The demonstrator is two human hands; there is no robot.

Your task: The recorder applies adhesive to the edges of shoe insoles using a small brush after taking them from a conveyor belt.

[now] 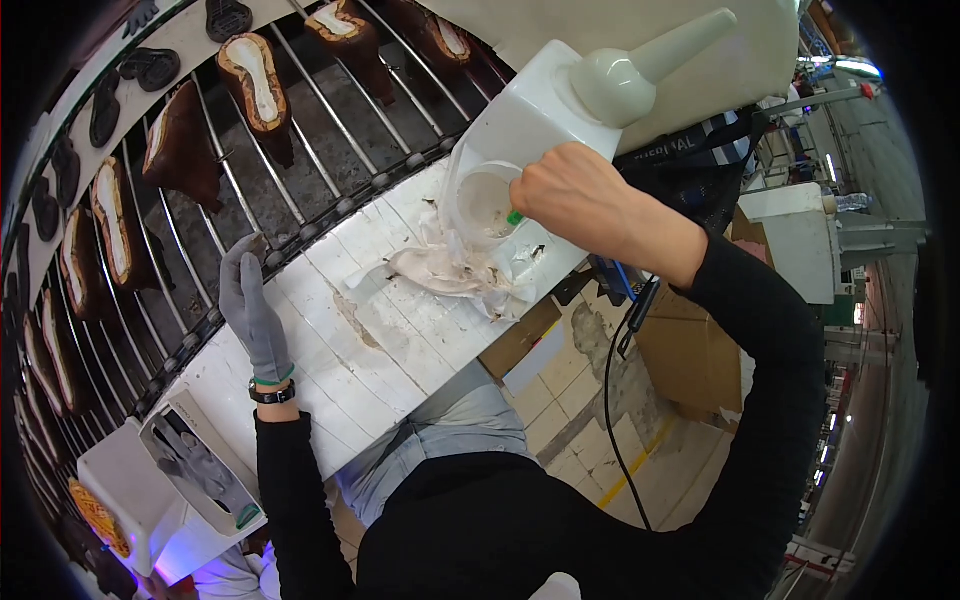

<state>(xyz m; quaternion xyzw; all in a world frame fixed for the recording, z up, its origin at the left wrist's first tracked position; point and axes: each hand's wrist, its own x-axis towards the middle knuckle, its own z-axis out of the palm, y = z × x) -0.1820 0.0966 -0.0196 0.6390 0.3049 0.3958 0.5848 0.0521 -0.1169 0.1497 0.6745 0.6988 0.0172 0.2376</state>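
Note:
My right hand, bare, is closed in a fist at the rim of a white round pot. A small green piece shows below its fingers; the rest of what it grips is hidden. My left hand, in a grey glove with a black watch at the wrist, rests at the bench's far edge beside the metal rollers. Its fingers are stretched out, slightly bent, with nothing seen in them. A crumpled pale cloth lies on the white bench beside the pot.
Brown boot uppers stand sole-side up along the metal rollers, with black soles on the ledge behind. A large white bottle stands behind the pot. Gloves lie in a white box at left. A black cable hangs right.

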